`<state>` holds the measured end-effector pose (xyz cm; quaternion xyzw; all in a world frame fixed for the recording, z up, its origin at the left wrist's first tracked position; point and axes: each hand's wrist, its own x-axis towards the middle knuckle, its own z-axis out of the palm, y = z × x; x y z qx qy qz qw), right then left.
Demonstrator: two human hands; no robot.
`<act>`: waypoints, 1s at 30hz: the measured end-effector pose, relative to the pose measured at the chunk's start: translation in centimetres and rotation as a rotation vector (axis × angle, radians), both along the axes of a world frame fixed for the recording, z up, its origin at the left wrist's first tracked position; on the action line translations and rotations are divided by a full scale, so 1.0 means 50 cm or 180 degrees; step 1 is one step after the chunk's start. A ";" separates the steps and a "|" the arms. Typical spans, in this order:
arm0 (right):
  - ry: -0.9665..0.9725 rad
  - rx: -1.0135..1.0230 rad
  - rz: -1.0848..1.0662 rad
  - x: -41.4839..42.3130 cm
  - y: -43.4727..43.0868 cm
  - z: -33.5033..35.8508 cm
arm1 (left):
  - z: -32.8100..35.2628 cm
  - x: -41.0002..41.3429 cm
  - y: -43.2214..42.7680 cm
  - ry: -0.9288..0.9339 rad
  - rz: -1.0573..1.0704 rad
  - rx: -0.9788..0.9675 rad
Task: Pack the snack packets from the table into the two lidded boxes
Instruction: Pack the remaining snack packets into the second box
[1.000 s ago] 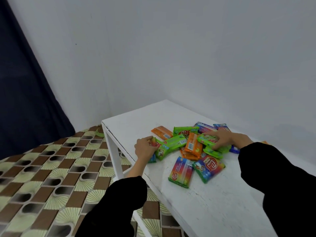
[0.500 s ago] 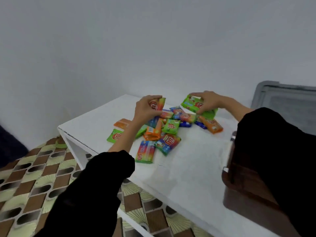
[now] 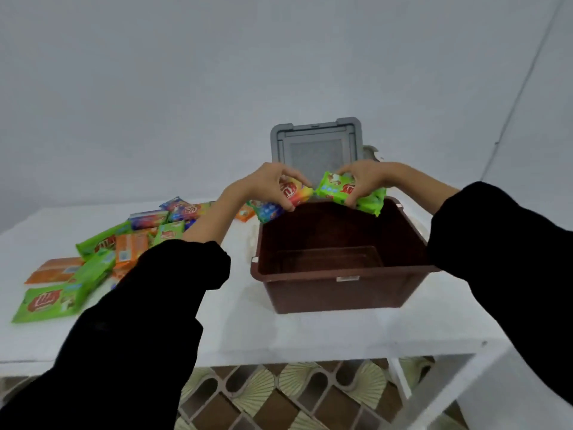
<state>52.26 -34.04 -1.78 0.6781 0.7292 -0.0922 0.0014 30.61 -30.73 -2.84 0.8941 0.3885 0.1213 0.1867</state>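
Note:
A brown plastic box (image 3: 338, 287) stands open on the white table (image 3: 248, 330), its grey lid (image 3: 316, 144) raised against the wall. Nothing shows inside the box. My left hand (image 3: 266, 184) holds multicoloured snack packets (image 3: 288, 197) over the box's far left rim. My right hand (image 3: 362, 178) holds green snack packets (image 3: 350, 193) over the far rim. Several more green, orange and multicoloured packets (image 3: 102, 252) lie in a loose heap on the table's left side.
The table's front edge runs across the lower view, with a patterned brown and cream floor (image 3: 279, 395) below it. A grey wall (image 3: 217, 72) stands close behind the table. Part of another grey object (image 3: 370, 152) peeks out behind the lid.
Both hands lifted packets off the heap and carried them right, over the open brown box. The view swung right, so the heap now lies at the left.

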 end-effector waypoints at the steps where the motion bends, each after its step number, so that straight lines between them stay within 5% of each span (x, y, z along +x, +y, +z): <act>1: -0.0015 -0.0051 -0.0046 0.011 -0.010 -0.016 | -0.011 0.017 -0.001 0.0145 -0.0136 -0.0041; 13: -0.0893 -0.0083 0.0072 0.024 -0.035 -0.211 | -0.199 0.134 0.030 0.1492 -0.0633 0.0129; 30: -0.0927 -0.0522 0.0460 0.031 -0.019 -0.249 | -0.233 0.134 0.032 0.2135 -0.0618 0.0606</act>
